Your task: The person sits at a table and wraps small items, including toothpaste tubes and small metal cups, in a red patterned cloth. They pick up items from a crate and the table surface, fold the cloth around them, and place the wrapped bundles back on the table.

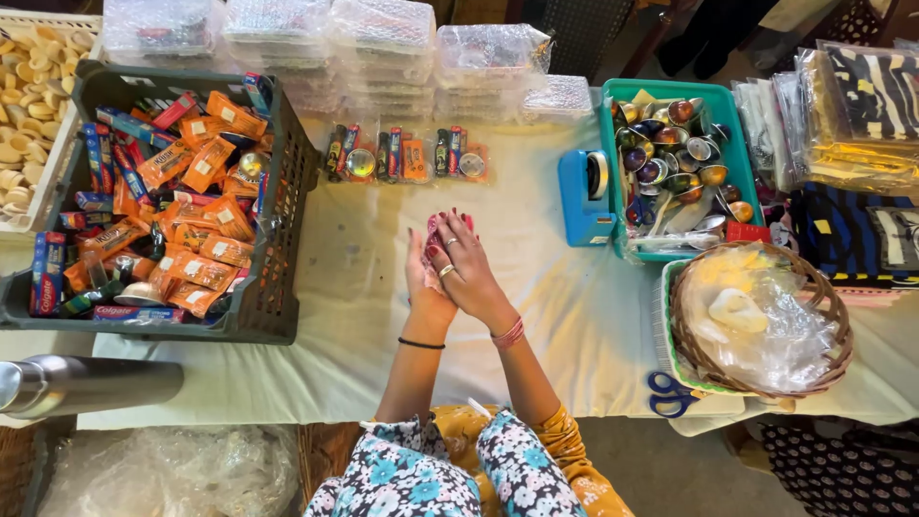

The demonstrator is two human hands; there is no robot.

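Left hand (424,282) and right hand (461,266) pressed together over white cloth (536,287), pink packet (436,235) sandwiched flat between palms, right on top. Filled kits (407,153) just beyond fingertips. Grey crate (278,287) of orange sachets left of hands. Blue dispenser (584,196), green tray (742,153) to right; basket (823,297) further right, nearer person.

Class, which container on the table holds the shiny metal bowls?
The green tray right of the hands; the dark crate holds orange packets, the basket clear plastic.
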